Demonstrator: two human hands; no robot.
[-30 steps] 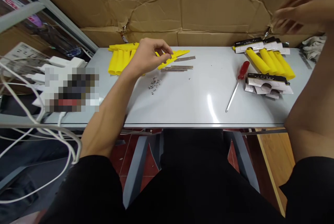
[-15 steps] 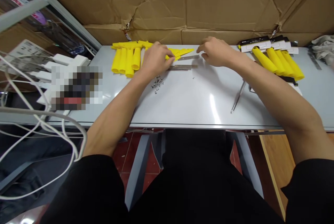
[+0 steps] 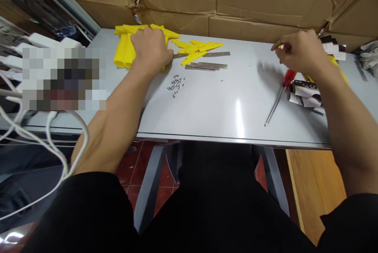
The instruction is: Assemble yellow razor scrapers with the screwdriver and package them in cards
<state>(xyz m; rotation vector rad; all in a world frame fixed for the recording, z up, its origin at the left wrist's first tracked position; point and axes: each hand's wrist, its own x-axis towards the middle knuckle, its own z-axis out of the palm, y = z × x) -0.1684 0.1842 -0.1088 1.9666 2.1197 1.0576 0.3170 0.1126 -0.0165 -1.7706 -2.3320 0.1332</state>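
The left hand (image 3: pixel 151 47) covers yellow plastic tubes (image 3: pixel 120 54), upper left, apparently bunched for reach; whether its fingers grip, I cannot tell. The right hand (image 3: pixel 300 50), fingers apart, hovers near a red-handled screwdriver (image 3: pixel 288 78), right.

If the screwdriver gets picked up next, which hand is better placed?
Probably the right hand: it hovers close to the red handle of the screwdriver. The left hand is well across the table, at the yellow handles.
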